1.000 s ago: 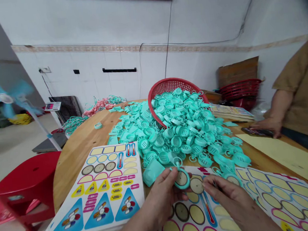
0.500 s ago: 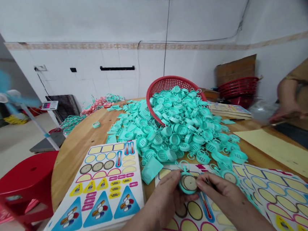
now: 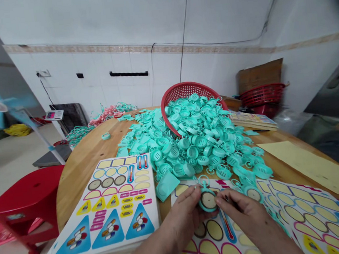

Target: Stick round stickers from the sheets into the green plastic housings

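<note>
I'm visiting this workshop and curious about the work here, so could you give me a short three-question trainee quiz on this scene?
1. True or false: the red plastic basket lies tipped over, with mint-green plastic pieces spilling onto the round wooden table.
2. Multiple choice: what do the left hand and right hand hold between them? A) a round mint-green plastic piece B) a pair of scissors C) a cardboard box
3. Fill in the colour: the stool beside the table is ____.

Key: 1 true; 2 A; 3 red.

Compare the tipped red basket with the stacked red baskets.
The tipped red plastic basket lies on its side; the stacked red plastic baskets sit nested upright. The tipped basket spills turquoise plastic pieces; the stack spills nothing. Both are red with round rims.
</note>
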Tool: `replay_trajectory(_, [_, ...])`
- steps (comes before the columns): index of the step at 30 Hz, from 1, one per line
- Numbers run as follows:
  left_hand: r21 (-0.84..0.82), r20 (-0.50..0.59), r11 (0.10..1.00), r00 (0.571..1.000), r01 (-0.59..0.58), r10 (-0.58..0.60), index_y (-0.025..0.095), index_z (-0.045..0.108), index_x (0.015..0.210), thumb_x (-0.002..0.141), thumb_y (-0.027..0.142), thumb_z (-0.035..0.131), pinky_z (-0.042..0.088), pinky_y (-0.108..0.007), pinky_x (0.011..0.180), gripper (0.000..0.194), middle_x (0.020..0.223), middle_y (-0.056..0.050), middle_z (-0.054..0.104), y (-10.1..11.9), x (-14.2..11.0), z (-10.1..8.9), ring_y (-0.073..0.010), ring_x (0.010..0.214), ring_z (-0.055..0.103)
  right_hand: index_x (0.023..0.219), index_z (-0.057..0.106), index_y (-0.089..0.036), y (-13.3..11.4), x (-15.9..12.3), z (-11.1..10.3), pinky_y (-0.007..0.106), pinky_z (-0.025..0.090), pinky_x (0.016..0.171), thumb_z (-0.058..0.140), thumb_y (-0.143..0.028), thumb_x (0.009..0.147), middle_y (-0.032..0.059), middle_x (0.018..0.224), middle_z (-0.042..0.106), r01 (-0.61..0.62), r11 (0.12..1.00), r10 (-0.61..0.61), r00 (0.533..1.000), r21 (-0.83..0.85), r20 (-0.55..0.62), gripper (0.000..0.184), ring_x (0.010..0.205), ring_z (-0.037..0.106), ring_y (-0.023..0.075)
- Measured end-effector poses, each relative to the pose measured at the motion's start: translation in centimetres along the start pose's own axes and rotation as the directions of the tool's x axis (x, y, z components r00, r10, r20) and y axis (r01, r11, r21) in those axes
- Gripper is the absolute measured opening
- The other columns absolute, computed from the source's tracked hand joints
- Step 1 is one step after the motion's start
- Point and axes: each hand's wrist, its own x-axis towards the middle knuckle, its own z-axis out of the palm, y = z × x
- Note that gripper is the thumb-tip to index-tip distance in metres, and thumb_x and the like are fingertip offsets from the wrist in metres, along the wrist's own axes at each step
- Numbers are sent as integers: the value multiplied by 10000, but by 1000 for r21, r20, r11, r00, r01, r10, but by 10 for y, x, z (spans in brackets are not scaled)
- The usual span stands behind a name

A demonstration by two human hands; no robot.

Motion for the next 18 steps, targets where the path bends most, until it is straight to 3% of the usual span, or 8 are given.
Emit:
replay_trajectory(13, [-43, 5, 999, 1000, -4, 4, 114, 594, 906, 853, 276, 565, 483, -267, 675, 173, 841, -68, 612, -1, 0, -2, -136, 730, 587, 690, 643, -221, 0, 0, 2, 233, 347, 493, 568, -440, 773, -37, 562, 428, 62, 992, -67, 997, -108, -40, 246, 537, 418, 139])
replay_trajectory(18, [-43, -18, 999, 1000, -3, 3, 115, 580, 918, 858, 249, 553, 479, -257, 655, 149, 850, -68, 604, -1, 0, 1, -134, 732, 582, 664, 641, -225, -3, -2, 5, 232, 337, 469, 580, -413, 759, -38, 544, 426, 75, 991, -88, 989, -107, -119, 219, 506, 397, 130])
